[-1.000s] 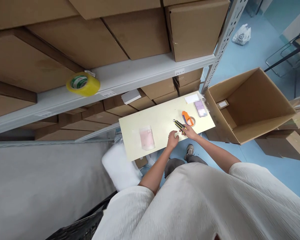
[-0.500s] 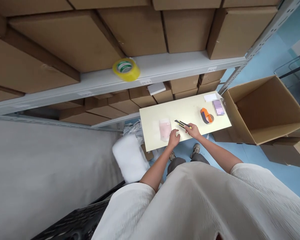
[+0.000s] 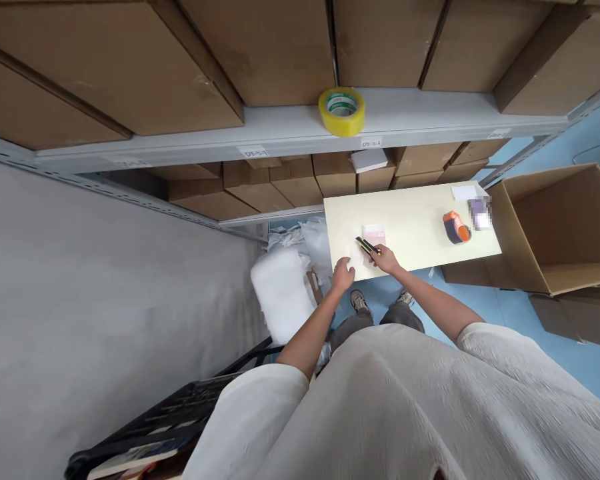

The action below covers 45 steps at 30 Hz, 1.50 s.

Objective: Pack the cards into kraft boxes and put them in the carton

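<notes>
- Since the earlier frame, the right hand (image 3: 386,259) and the black-and-yellow utility knife (image 3: 366,246) have been brought leftwards, away from the orange tape dispenser (image 3: 455,227) and onto the flat pink pouch (image 3: 374,237).
- The knife is being held in the closed fingers of the right hand, with its tip lying over the near left part of the pouch.
- The left hand (image 3: 343,275) is being rested on the near edge of the pale yellow rectangular tabletop (image 3: 415,207), just beside the pouch, fingers loosely bent and nothing gripped.
- The pouch is being kept flat on the left part of the tabletop, well apart from the dispenser at the right end.
- A yellow tape roll (image 3: 341,111) is being stored on the grey metal shelf (image 3: 290,130) above.
- An open brown cardboard box (image 3: 555,227) is being kept just right of the tabletop, and a white roll of wrapping (image 3: 283,293) to its left.
</notes>
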{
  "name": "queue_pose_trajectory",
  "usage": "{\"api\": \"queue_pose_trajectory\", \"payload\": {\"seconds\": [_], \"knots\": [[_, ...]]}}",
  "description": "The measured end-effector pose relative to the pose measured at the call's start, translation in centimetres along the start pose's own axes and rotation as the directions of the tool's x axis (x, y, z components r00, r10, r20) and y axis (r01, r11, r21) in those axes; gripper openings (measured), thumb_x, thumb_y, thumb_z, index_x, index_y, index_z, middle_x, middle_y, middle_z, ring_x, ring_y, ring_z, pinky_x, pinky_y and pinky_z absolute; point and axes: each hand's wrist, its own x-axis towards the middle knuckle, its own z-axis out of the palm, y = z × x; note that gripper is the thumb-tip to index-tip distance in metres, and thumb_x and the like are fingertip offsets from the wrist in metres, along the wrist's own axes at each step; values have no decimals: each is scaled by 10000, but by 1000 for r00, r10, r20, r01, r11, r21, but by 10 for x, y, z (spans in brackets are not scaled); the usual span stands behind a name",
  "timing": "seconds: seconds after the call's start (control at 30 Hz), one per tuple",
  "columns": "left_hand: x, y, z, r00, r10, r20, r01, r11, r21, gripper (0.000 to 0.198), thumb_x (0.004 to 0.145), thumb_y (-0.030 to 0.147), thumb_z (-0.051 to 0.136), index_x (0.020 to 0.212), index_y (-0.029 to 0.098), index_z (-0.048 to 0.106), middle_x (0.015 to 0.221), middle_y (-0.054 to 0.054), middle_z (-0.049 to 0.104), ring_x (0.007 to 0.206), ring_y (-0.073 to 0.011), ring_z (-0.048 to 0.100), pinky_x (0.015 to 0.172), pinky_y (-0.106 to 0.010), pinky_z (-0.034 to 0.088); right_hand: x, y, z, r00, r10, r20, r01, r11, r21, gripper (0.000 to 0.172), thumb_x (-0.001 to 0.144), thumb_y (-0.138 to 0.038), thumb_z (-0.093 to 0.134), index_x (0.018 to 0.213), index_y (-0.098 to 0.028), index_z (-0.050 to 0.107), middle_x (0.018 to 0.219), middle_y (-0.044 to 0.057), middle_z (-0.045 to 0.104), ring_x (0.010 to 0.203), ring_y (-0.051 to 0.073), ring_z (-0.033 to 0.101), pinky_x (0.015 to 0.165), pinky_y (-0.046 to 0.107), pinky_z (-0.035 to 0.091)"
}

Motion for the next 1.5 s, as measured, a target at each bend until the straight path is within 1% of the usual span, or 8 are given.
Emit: {"api": "queue_pose_trajectory", "payload": {"seconds": [0.2,0.37,0.5,0.7,0.83,1.13,1.33,1.5], "knots": [[-10,-25,-9,990,-133,49,138,984,-113,720,967,207,649,1647,127,429,1672,-216,540,1582,-317,505,1308,-444,416,28,-23,28,999,36,-5,-37,985,-166,72,1065,-227,600,1123,-210,639,821,3,808,598,123,697,639,213,523],[-15,-35,-12,990,-94,106,106,987,-119,735,979,232,655,1672,147,428,1650,-197,576,1575,-328,515,1314,-461,415,52,-38,37,999,32,-37,-39,980,-193,104,1078,-244,588,1156,-203,643,867,23,821,614,127,701,613,218,505],[-16,-41,-16,993,-54,110,65,992,-105,704,987,194,600,1671,139,445,1627,-201,599,1526,-341,571,1279,-482,464,56,-39,40,997,58,-53,-68,976,-207,90,1054,-252,640,1128,-203,650,814,23,813,593,144,695,579,233,488],[-18,-42,-21,991,-27,130,42,992,-117,718,978,187,576,1680,164,432,1617,-179,615,1510,-320,586,1258,-458,477,33,-32,42,996,82,-24,-85,979,-183,105,1017,-246,703,1100,-210,649,752,-1,797,560,142,686,597,237,514],[-17,-39,-21,991,-43,124,53,996,-78,726,975,150,543,1689,134,417,1618,-198,609,1512,-325,582,1263,-466,474,13,-28,41,996,89,13,-85,982,-171,74,1013,-214,688,1071,-207,641,753,5,793,556,140,682,571,236,504],[-19,-43,-19,998,-2,57,5,998,-58,707,937,130,565,1640,186,511,1598,-146,637,1519,-326,576,1299,-506,458,-25,-6,39,991,102,83,-90,987,-137,93,963,-235,749,985,-218,661,696,3,779,525,153,671,531,242,493],[-20,-41,-17,999,-11,51,13,999,-43,701,940,144,558,1640,158,508,1603,-165,628,1533,-342,558,1312,-516,441,-40,10,40,987,123,106,-106,983,-150,97,938,-208,747,914,-225,655,656,-10,759,498,149,644,558,253,500],[-21,-39,-16,999,-23,33,25,998,-56,696,932,156,576,1626,180,529,1581,-155,647,1520,-340,569,1318,-509,427,-46,22,39,979,145,140,-120,977,-176,125,915,-252,769,856,-225,661,642,-9,757,480,140,624,507,241,464]]}}
